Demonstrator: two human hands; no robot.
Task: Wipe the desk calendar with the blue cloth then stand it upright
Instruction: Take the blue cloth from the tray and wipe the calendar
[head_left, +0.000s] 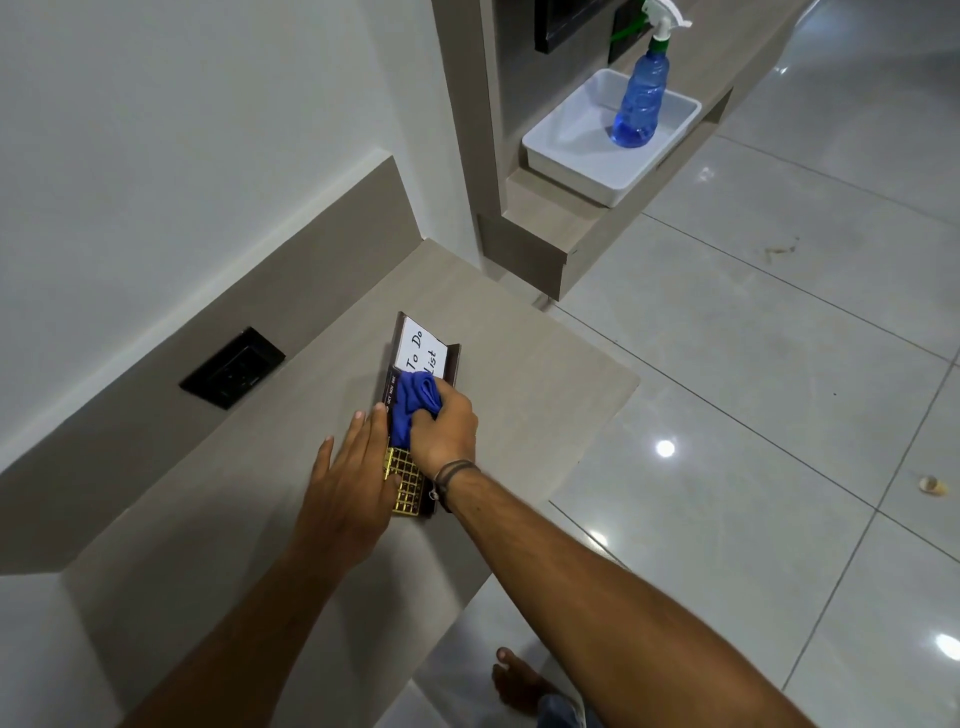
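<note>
The desk calendar (422, 349) lies flat on the beige desk (519, 374), a dark brown frame with a white "To Do List" card at its far end and a gold grid at its near end. My right hand (447, 434) is shut on the bunched blue cloth (413, 402) and presses it onto the calendar's middle. Resting flat with fingers spread, my left hand (350, 483) is against the calendar's left edge and the desk beside it, and it grips nothing.
A black wall socket (231, 368) sits on the beige back panel to the left. On a raised shelf at the back right stands a white tray (571, 156) holding a blue spray bottle (641, 98). The desk's right edge drops to a glossy tiled floor, where my bare foot (519, 680) shows.
</note>
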